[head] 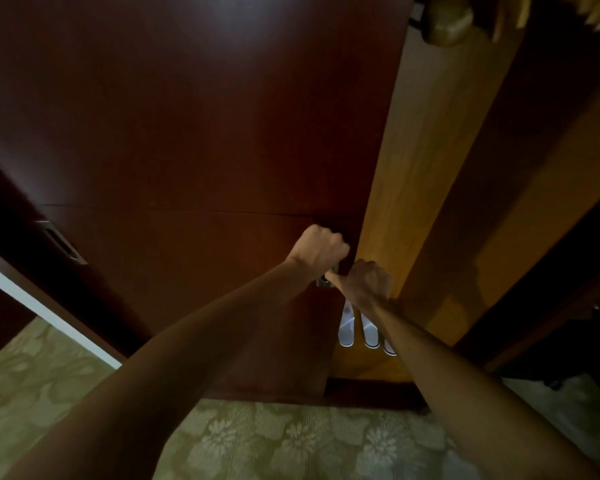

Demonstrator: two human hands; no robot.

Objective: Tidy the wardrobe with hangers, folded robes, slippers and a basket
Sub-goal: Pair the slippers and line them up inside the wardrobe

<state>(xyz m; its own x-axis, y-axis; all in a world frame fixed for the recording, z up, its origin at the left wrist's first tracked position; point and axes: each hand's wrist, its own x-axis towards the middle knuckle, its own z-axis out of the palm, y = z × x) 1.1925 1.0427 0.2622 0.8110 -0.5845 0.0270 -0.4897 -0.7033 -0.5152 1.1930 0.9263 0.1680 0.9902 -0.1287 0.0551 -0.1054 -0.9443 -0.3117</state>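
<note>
A dark red-brown wardrobe door (pixel 194 133) fills most of the view. My left hand (pixel 319 251) is curled round its metal handle (pixel 324 280) near the door's right edge. My right hand (pixel 368 282) grips the edge of the same door just beside it, fingers hooked round the edge. Through the narrow gap the lit yellow wooden inside of the wardrobe (pixel 426 161) shows. White slippers (pixel 359 329) lie on the wardrobe floor, partly hidden by my right forearm. Wooden hangers (pixel 451 19) hang at the top right.
A second dark door panel (pixel 541 150) stands to the right of the gap. On the left is another dark panel with a recessed metal pull (pixel 61 242) and a white strip below. Patterned green carpet (pixel 291 441) covers the floor.
</note>
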